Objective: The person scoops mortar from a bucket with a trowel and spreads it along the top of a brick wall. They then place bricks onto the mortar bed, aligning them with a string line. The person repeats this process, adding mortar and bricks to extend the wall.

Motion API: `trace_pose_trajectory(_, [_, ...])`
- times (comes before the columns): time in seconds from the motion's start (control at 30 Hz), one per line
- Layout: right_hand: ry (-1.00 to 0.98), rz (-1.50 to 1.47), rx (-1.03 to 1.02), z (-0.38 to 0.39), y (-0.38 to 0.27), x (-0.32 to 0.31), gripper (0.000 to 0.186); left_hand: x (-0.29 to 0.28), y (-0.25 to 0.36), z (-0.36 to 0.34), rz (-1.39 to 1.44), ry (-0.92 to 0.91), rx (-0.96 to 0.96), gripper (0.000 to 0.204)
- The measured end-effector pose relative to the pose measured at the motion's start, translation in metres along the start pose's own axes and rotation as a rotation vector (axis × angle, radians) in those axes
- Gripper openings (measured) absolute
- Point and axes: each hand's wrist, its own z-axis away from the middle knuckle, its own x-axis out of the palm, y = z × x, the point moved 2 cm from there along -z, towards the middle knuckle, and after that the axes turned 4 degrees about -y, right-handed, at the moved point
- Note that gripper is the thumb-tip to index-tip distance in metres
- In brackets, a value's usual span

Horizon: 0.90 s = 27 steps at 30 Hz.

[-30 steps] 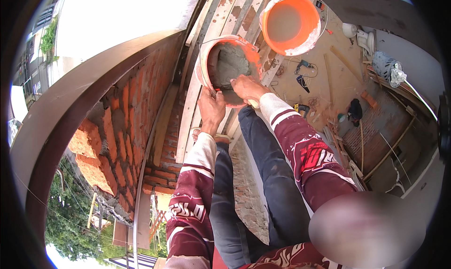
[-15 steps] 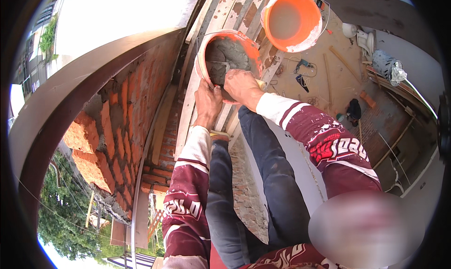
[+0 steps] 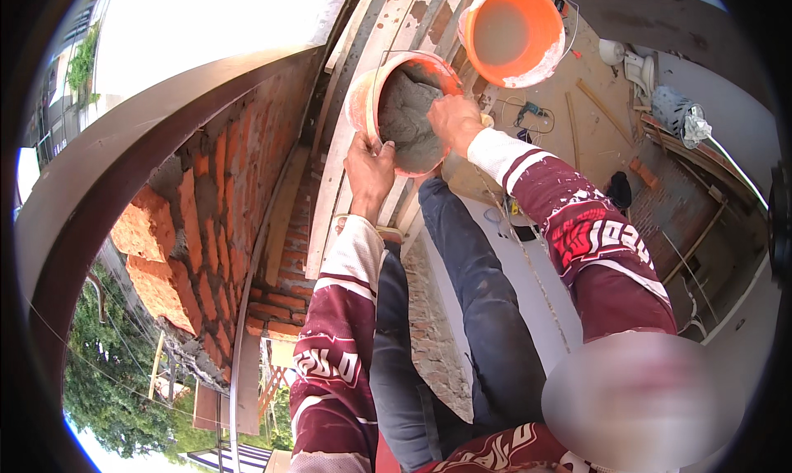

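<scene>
Holding orange bucket, rim against left fingers

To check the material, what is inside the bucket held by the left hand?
The bucket holds grey, mortar-like paste, unevenly surfaced. The right hand covers part of it; the bottom is hidden underneath.

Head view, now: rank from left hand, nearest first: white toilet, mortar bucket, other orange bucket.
1. Mortar bucket: touching the left hand, which grips its near-left side.
2. Other orange bucket: beyond the first, to its right.
3. White toilet: farther right, down in the room below.
</scene>
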Motion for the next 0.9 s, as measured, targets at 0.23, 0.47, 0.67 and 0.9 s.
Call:
trace_pose_trajectory(0.23, [-0.15, -0.348, -0.12, 0.007, -0.011, 0.042, 0.025, -0.009, -0.04, -0.009, 0.062, 0.008, -0.07, 0.026])
trace_pose_trajectory(0.47, [-0.227, -0.962, -0.023, 0.018, -0.036, 0.067, 0.038, -0.001, -0.069, -0.014, 0.172, -0.076, -0.08, 0.015])
trace_pose_trajectory(0.67, [-0.285, -1.26, -0.045, 0.021, -0.039, 0.065, 0.041, -0.001, -0.071, -0.02, 0.183, -0.096, -0.053, 0.015])
trace_pose_trajectory(0.9, [-0.286, -1.522, -0.148, 0.012, -0.042, 0.051, 0.028, -0.02, -0.064, -0.031, -0.008, -0.121, -0.025, 0.009])
